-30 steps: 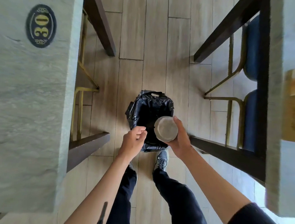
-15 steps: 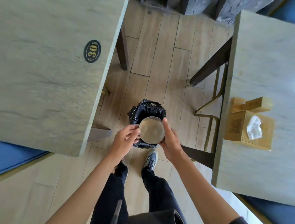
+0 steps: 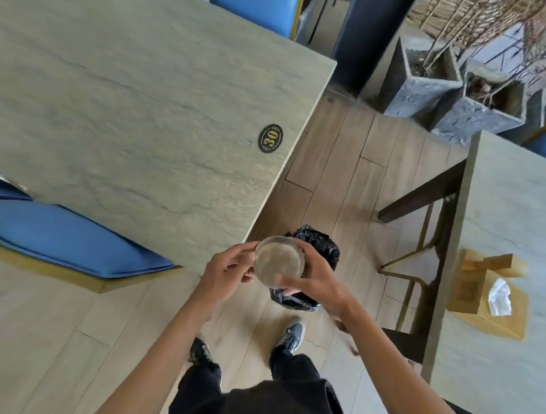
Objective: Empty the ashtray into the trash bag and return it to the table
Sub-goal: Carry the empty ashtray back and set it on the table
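Observation:
A round clear glass ashtray (image 3: 279,261) is held upright between both hands, above the black trash bag (image 3: 319,246) that stands on the wooden floor. My right hand (image 3: 316,280) wraps its right side and underside. My left hand (image 3: 227,268) touches its left rim with the fingertips. The ashtray's bowl looks bare. The grey stone-look table (image 3: 143,98) with the oval "30" plaque (image 3: 270,138) lies to the left, its near corner right beside the ashtray.
A blue cushioned bench (image 3: 60,239) sits below the left table. A second table (image 3: 516,258) on the right carries a wooden tissue box (image 3: 490,295). Grey planters (image 3: 450,96) with dry twigs stand at the back. My feet (image 3: 291,335) are just behind the bag.
The view has risen and swung left, bringing more of table 30 into sight. The ashtray has come up from the bag toward the table corner, and my left hand now touches its rim.

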Demonstrator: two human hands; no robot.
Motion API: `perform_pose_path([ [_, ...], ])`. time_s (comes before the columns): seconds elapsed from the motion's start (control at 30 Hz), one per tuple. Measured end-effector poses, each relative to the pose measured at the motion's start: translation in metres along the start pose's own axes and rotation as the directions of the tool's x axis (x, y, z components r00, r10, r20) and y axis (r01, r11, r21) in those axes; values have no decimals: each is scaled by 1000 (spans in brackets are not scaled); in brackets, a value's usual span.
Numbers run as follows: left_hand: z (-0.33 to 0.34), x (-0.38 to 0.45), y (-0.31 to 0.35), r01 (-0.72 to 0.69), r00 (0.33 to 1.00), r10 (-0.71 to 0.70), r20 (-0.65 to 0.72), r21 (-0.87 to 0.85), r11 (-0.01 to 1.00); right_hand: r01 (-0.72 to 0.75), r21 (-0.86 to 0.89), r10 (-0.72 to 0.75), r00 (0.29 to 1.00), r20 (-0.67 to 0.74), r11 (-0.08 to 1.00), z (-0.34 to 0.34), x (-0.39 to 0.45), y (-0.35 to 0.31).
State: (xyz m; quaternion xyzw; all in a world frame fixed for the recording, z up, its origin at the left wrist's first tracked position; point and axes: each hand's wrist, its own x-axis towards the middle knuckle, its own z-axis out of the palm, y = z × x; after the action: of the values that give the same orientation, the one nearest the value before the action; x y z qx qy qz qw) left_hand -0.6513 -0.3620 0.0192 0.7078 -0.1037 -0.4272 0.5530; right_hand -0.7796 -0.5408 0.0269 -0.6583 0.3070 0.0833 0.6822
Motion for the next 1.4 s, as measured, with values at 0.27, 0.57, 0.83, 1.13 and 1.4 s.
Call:
perform_pose_path([
  [0.27,-136,-43,2,-67,997,67,-28,2,998,96,-77,-91,994,67,992,129,13,-41],
  [0.57,-266,-86,11,-127,979,121,-167,-26,992,258,-288,-226,964,142,922,253,49,-105],
  [0.83,-358,-99,22,-157,954,148,-262,-16,987,422,-455,-390,905,167,784,339,109,-149],
  [1.13,-474,-51,36,-115,972,104,-212,-42,992,453,-454,-438,887,144,767,416,191,-185],
  [1.4,-541,17,80,-71,996,65,-68,-89,993,370,-435,-433,900,-52,821,452,243,-220],
])
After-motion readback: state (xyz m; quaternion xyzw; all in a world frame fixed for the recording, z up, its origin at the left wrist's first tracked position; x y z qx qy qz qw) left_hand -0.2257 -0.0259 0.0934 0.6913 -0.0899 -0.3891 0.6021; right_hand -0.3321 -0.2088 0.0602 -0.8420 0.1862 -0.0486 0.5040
